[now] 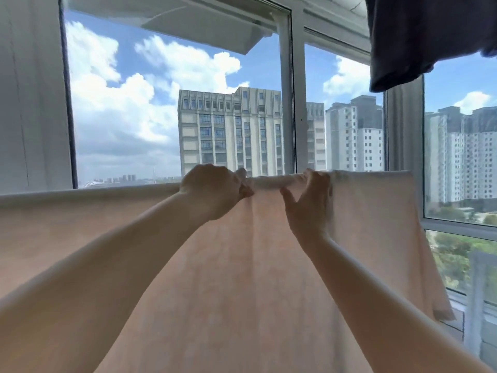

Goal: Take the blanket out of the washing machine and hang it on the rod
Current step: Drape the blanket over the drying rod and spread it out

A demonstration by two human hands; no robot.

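The draped pale peach cloth blanket [242, 278] was clamped along its top fold by the fingers of the left hand [212, 192] and right hand [309, 203]; sideways smoothing seemed due.

Single head view here, close behind left hand [212, 189] and right hand [309, 203], facing the window [289, 103], perhaps tilted slightly up, blanket [242, 278] filling the foreground.

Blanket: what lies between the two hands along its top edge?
In the head view, only the blanket itself lies between the left hand and the right hand: a short bunched stretch of its top fold, nothing else.
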